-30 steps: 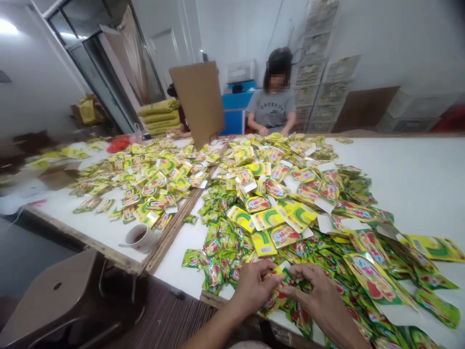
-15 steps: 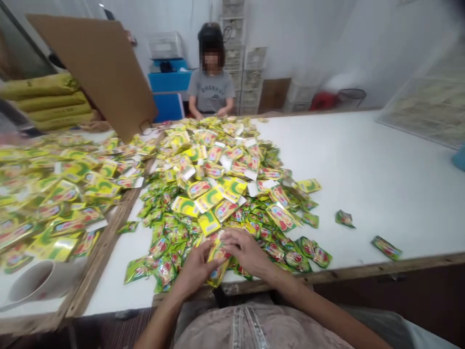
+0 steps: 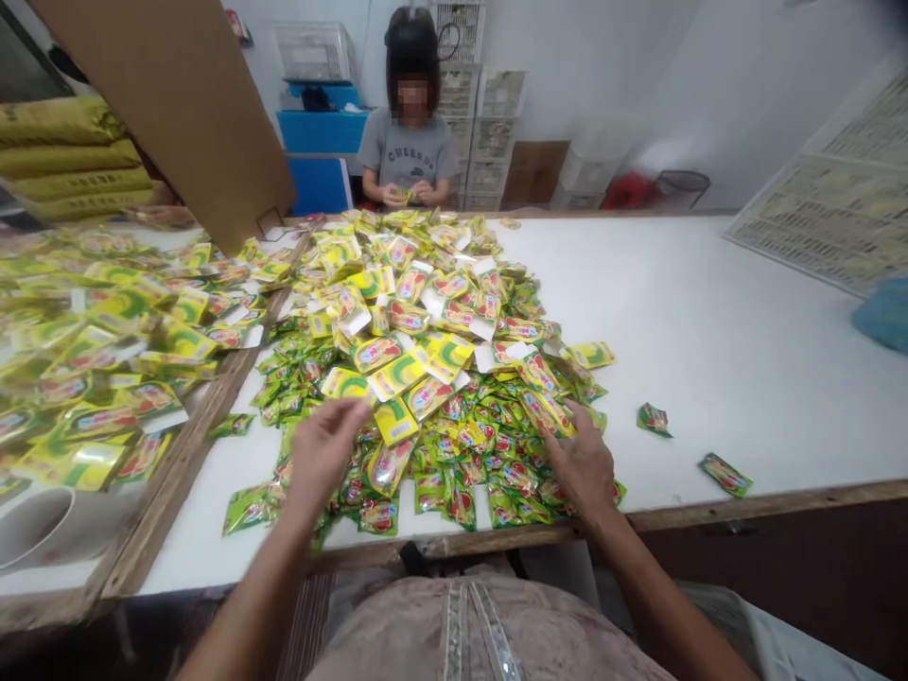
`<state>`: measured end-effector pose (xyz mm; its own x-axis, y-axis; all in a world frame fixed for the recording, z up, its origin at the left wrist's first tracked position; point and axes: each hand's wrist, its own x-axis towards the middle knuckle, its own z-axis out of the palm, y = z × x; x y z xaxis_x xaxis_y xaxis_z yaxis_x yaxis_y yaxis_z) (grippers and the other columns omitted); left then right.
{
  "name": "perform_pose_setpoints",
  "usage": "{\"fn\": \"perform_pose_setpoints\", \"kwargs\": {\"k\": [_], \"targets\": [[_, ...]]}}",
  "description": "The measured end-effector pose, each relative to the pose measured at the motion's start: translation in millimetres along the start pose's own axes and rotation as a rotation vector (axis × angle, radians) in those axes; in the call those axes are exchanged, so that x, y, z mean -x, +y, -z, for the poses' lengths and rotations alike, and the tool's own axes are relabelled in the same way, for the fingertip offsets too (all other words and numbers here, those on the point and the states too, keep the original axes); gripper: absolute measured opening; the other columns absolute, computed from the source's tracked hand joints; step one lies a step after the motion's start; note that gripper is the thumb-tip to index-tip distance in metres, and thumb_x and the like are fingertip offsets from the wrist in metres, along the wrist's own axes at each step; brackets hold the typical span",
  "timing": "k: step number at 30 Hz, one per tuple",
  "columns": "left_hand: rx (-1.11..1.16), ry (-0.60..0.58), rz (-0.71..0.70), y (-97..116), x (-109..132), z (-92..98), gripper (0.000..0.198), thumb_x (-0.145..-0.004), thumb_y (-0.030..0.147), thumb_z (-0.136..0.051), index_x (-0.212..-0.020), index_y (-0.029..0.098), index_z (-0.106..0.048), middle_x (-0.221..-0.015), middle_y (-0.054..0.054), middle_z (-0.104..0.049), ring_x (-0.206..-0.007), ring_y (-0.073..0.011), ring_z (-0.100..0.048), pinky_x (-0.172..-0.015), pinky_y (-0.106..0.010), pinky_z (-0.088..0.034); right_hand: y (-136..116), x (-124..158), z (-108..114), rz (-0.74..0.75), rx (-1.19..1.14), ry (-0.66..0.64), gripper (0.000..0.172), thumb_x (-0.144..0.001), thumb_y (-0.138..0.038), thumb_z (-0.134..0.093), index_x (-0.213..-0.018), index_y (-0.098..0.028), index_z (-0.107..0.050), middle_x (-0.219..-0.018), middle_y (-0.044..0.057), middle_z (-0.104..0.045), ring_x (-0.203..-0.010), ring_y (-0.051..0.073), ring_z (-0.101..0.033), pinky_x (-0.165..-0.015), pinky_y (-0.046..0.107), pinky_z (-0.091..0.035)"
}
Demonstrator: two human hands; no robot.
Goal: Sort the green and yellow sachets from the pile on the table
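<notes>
1. Head view, the change: half a second ago both hands met over one packet near the lower middle of the frame. Now they are well apart, the left hand [image 3: 327, 449] left of centre and the right hand [image 3: 585, 459] right of it, so that joint hold has ended.
2. Between them, nearer the left, a shiny yellow packet [image 3: 389, 465] lies on the heap; it may be the one held then, though I cannot be sure.
3. Left hand: fingers drawn together with the thumb, tips beside a yellow card packet [image 3: 346, 383] at centre-left. Whether anything is pinched there I cannot tell.
4. Right hand: thumb and fingers are parted around the near right end of a yellow-and-red packet [image 3: 543, 409], right of centre. Contact looks likely; whether the fingers have tightened is unclear. That packet lies tilted on the heap, extending up and left from the grip.
5. Green sachets [image 3: 515, 473] spread between the hands, down towards the table's edge [image 3: 681, 513] at the bottom.
</notes>
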<state>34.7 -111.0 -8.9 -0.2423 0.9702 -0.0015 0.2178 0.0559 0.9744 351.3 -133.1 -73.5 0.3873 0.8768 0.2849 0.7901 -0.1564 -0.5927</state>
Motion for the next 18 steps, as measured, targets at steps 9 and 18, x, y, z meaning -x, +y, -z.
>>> {"fn": "perform_pose_setpoints", "kwargs": {"k": [9,18], "targets": [[0.385,-0.394,0.291,-30.3,44.5,-63.8,0.033,-0.070,0.039,-0.067,-0.095,0.019,-0.060,-0.073,-0.003,-0.068,-0.064,-0.0182,-0.061,-0.062,-0.030,-0.050,-76.9,35.3,-14.6,0.268,-0.555,-0.641,0.032,-0.086,-0.032,-0.047,-0.116,-0.021,-0.053,-0.107,0.006,-0.064,-0.090,0.018,-0.060,-0.080,0.032,-0.048],[0.261,-0.222,0.231,-32.9,35.9,-37.5,0.051,-0.062,0.030,-0.071,-0.107,0.017,-0.052,-0.065,0.005,-0.053,-0.057,-0.0094,-0.054,-0.055,-0.020,-0.042,-46.8,2.2,-40.3,0.605,-0.157,-0.449,0.024,-0.083,-0.013,-0.043,-0.091,-0.020,-0.064,-0.099,0.008,-0.066,-0.098,0.024,-0.053,-0.086,0.043,-0.037]]}}
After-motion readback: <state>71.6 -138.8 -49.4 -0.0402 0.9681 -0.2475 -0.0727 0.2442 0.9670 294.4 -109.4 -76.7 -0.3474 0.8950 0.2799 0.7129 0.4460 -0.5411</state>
